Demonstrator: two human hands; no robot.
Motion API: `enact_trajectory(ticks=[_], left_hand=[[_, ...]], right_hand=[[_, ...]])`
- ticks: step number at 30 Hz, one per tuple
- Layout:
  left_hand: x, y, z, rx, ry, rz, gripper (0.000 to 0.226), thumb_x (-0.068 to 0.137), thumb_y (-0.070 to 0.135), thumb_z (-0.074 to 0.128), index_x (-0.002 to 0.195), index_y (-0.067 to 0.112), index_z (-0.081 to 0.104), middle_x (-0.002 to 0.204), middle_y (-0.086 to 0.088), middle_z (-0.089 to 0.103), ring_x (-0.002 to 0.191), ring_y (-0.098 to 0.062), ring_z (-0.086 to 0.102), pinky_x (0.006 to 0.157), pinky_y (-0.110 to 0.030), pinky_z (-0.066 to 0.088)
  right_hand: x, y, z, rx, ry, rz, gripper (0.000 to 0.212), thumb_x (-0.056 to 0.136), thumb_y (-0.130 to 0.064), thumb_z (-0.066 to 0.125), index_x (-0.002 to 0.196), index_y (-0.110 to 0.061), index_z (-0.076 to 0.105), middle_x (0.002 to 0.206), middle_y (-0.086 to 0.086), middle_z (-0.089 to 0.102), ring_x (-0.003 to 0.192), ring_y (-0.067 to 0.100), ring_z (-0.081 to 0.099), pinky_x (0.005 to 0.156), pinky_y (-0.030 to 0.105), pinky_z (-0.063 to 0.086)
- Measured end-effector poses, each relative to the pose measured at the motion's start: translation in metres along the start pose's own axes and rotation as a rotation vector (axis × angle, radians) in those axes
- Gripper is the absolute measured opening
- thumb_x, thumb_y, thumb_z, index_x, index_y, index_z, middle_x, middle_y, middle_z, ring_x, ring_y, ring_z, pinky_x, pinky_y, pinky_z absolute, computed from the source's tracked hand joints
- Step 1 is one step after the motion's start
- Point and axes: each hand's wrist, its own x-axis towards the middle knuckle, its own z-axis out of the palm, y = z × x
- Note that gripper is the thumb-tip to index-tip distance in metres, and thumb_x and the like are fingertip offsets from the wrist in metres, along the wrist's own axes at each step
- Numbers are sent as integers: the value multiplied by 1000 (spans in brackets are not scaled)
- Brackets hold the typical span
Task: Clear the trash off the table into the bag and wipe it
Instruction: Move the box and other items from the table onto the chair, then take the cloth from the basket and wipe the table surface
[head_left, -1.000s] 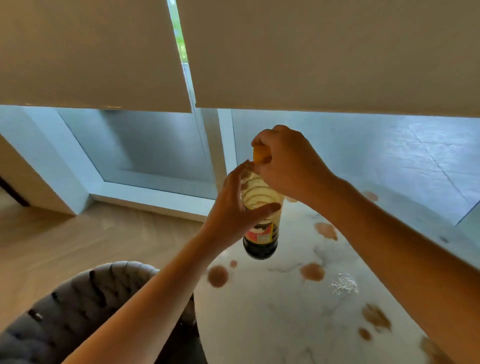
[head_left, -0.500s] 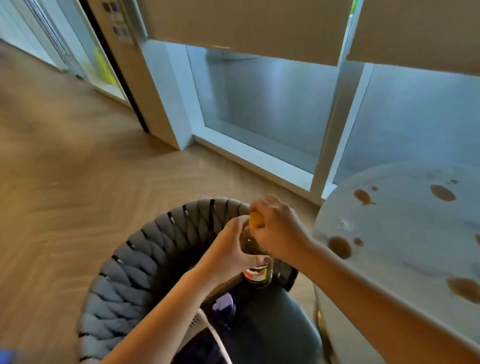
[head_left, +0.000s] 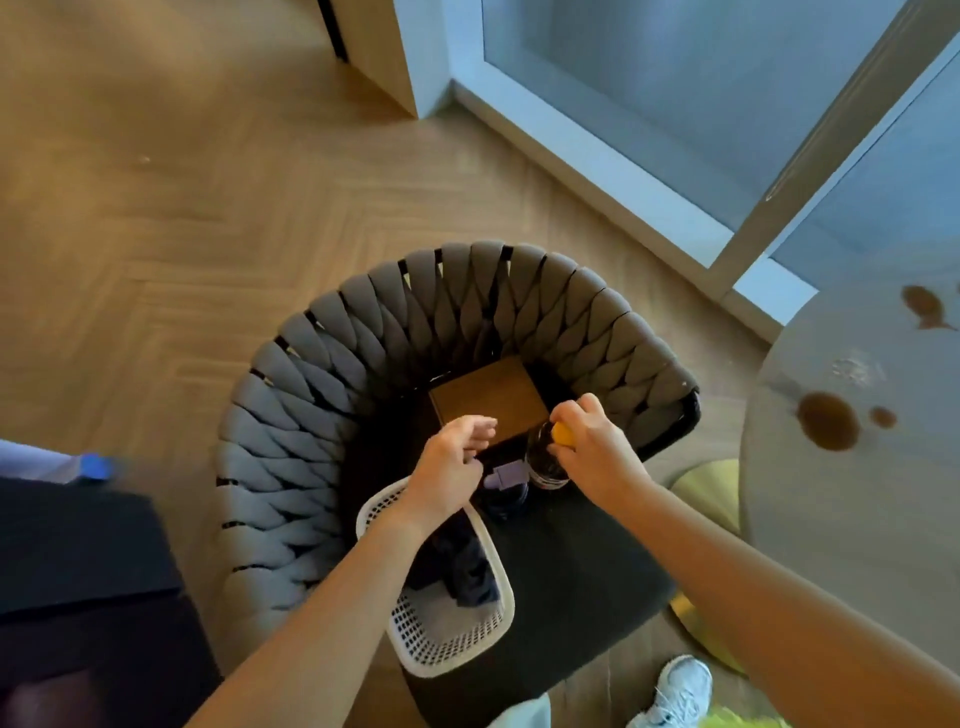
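right grip (head_left: 592, 447) pinching, left grip (head_left: 452, 457) loosely curled.

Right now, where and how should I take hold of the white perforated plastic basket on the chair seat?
Take the white perforated plastic basket by its bare near rim, coming from above: the rim is a thin open lip, and dark cloth fills the far part, where the left hand hovers.

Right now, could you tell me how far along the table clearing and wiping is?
In hand: the right hand grips the yellow-capped bottle over the chair seat; the left hand holds nothing. Left: brown spills and white crumbs still mark the table, so wiping hasn't started.
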Motion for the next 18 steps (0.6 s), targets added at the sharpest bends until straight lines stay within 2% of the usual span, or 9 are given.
enact_trajectory(ticks=[3, 5, 7, 9, 10, 12, 13, 15, 18], left_hand=[[-27, -46, -3, -34, 185, -239, 30, 83, -11, 46, 89, 16, 58, 93, 0, 60, 89, -10, 56, 73, -6, 42], [-40, -75, 5, -7, 127, -384, 25, 86, -6, 46, 84, 17, 55, 92, 1, 57, 94, -17, 55, 75, -14, 39], [-42, -102, 17, 44, -54, -526, 21, 89, 2, 47, 103, 16, 56, 106, -3, 56, 105, -23, 54, 81, -24, 40], [-39, -127, 31, 108, -188, -641, 37, 91, 13, 50, 128, 11, 46, 122, -9, 53, 107, -25, 54, 80, -26, 43], [-36, -138, 38, 119, -196, -668, 42, 89, 17, 51, 130, 11, 43, 127, -11, 52, 106, -26, 54, 81, -29, 46], [-30, -156, 51, 151, -129, -700, 55, 86, 22, 54, 136, 11, 36, 137, -15, 43, 117, -29, 48, 95, -37, 46], [-26, -162, 57, 158, -97, -753, 63, 85, 25, 56, 139, 8, 28, 141, -16, 36, 123, -32, 43, 100, -39, 42], [-20, -165, 69, 121, -69, -886, 77, 85, 29, 58, 142, 0, 16, 143, -19, 31, 128, -34, 38, 103, -40, 39], [-16, -167, 85, 49, 14, -987, 78, 85, 32, 59, 140, -3, 16, 141, -19, 34, 128, -35, 37, 104, -43, 38]], right_hand=[[0, -9, 5, -75, 38, 17, 29, 89, -17, 55, 115, -9, 46, 115, 10, 42, 93, 29, 53, 75, 40, 49], [-4, -18, 8, -207, 63, 2, 45, 87, -24, 62, 125, -13, 42, 123, 7, 36, 99, 27, 53, 69, 40, 53], [-12, -26, 11, -310, 129, -71, 55, 84, -25, 65, 132, -14, 40, 132, 10, 34, 104, 26, 53, 62, 35, 55], [-28, -32, 15, -330, 192, -194, 43, 84, -18, 63, 124, -6, 52, 125, 15, 47, 101, 29, 58, 54, 33, 56], [-37, -32, 21, -338, 176, -253, 32, 88, -14, 52, 117, -3, 58, 120, 16, 53, 102, 30, 58, 56, 33, 56], [-57, -23, 41, -413, 55, -328, 44, 93, -14, 23, 115, -1, 59, 120, 15, 56, 111, 30, 53, 69, 34, 56], [-66, -19, 52, -423, 33, -320, 43, 94, -14, 23, 118, -5, 57, 121, 12, 55, 112, 28, 52, 73, 34, 55], [-80, -9, 71, -384, 13, -257, 28, 93, -14, 38, 115, -16, 55, 118, 3, 51, 101, 24, 53, 75, 37, 53], [-93, 9, 91, -251, -119, -154, 24, 87, -11, 53, 110, -16, 58, 110, 2, 50, 91, 23, 55, 69, 37, 54]])
